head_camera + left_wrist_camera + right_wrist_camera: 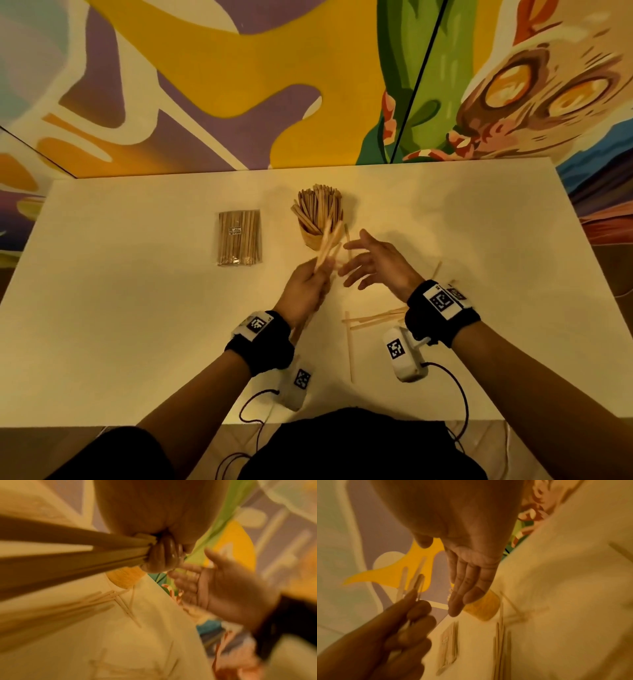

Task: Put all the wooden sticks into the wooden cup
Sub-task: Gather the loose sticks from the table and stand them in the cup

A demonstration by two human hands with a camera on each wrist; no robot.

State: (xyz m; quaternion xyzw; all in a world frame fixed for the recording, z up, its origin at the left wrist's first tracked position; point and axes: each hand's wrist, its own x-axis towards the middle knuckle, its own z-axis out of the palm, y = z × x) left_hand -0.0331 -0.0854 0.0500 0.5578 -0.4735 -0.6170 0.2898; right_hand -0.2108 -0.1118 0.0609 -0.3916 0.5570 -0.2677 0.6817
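Note:
The wooden cup [314, 238] stands mid-table, crammed with upright wooden sticks [318, 205]. My left hand [306, 286] grips a small bundle of sticks [327, 243], their tips pointing up toward the cup's front. In the left wrist view that bundle [68, 555] runs out left from the curled fingers [163, 558]. My right hand [364, 263] hovers open just right of the bundle, fingers spread and holding nothing; its fingers [465, 586] show straight above the cup [482, 608]. Loose sticks [373, 318] lie on the table under the right wrist.
A sealed clear pack of sticks [239, 238] lies left of the cup. One stick [349, 346] lies lengthwise near the front, another [436, 269] right of my right hand. The white table [137, 308] ends at a painted wall behind. Wrist-camera cables trail off the front edge.

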